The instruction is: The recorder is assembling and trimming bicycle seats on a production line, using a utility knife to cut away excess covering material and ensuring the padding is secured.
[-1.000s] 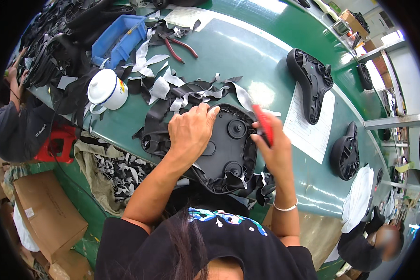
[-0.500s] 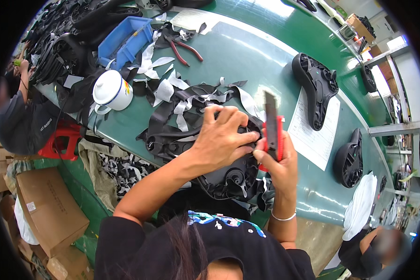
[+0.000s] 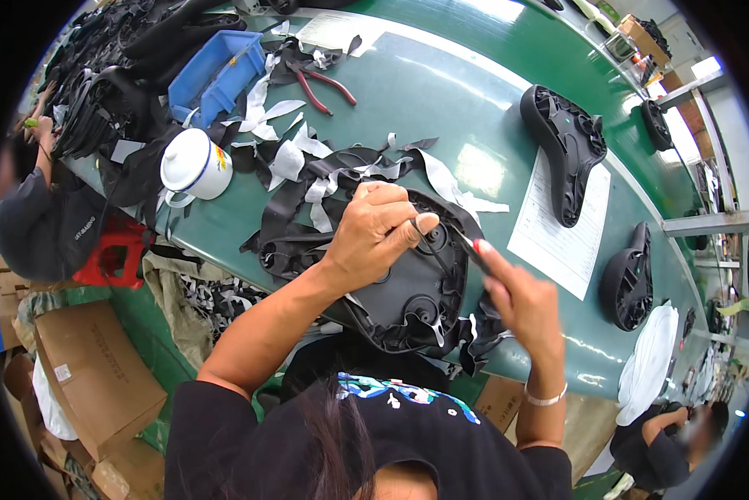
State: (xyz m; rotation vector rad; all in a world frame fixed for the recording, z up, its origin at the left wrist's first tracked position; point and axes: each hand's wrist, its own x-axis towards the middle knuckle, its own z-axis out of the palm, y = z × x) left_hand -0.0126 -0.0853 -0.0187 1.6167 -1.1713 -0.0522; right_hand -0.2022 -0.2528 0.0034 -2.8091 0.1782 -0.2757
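Observation:
A black saddle-shaped seat (image 3: 389,298) lies underside up at the near edge of the green table, with black covering along its rim. My left hand (image 3: 376,237) is closed over its far side, thumb and fingers pinching a dark strip of the covering (image 3: 424,230). Beside the seat's right rim, my right hand (image 3: 520,302) is closed around a red utility knife (image 3: 476,246). Its blade points up and left toward the strip; most of the handle is hidden in my fist. Black and white offcuts (image 3: 320,187) lie around the seat's far side.
Red-handled pliers (image 3: 329,92), a blue bin (image 3: 218,75) and a white lidded mug (image 3: 198,164) stand at the left. Two more black seats (image 3: 564,154) lie at the right, one on a printed sheet (image 3: 549,237). People sit at both sides.
My right hand has moved right and down, and the knife has tilted from upright to pointing up-left. My left hand has shifted slightly left, a strip pinched in its fingers.

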